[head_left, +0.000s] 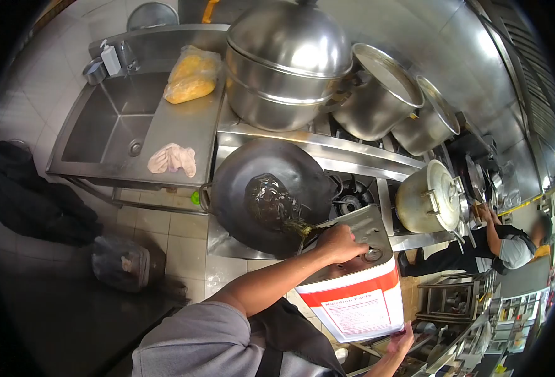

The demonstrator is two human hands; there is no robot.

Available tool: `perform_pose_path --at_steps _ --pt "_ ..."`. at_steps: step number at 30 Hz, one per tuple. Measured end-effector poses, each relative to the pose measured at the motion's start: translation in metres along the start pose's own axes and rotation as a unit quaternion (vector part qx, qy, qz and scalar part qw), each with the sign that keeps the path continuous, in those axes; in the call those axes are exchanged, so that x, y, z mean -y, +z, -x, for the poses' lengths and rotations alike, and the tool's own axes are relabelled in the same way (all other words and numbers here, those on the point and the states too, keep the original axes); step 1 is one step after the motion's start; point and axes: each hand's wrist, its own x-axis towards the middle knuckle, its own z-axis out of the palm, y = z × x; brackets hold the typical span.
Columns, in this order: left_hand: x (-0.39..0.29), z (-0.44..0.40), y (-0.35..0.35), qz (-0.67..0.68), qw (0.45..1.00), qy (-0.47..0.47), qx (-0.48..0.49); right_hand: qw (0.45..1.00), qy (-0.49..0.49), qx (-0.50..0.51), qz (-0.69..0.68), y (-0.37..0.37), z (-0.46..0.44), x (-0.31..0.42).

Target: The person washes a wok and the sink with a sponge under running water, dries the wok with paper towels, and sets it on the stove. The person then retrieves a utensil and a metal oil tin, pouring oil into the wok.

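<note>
My left hand [340, 244] is closed at the top of a large square oil tin [356, 308], seemingly round its handle, which the fingers hide. My right hand [402, 339] grips the tin's bottom edge. The tin is white and red with a "Nutrition Facts" panel, and it is tilted over a wide dark wok [239, 220]. A stream of clear yellowish oil [268, 198] runs from the tin's top corner and pools in the wok's bottom. The wok sits on the stove.
Behind the wok stand a lidded steamer pot [283, 94] and two tall pots [375, 100]. Right is a lidded pot [428, 198] beside a burner [351, 198]. Left is a sink [108, 125] with a yellow bag [192, 75] and cloth [172, 159]. Another person [510, 245] works far right.
</note>
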Motion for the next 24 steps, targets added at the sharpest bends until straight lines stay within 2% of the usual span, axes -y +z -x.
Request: perform_pose_path --at_steps 24 --pt "-0.002 0.002 -0.011 0.020 1.000 -0.010 -0.001 1.000 0.002 0.023 0.015 0.011 0.014 0.017"
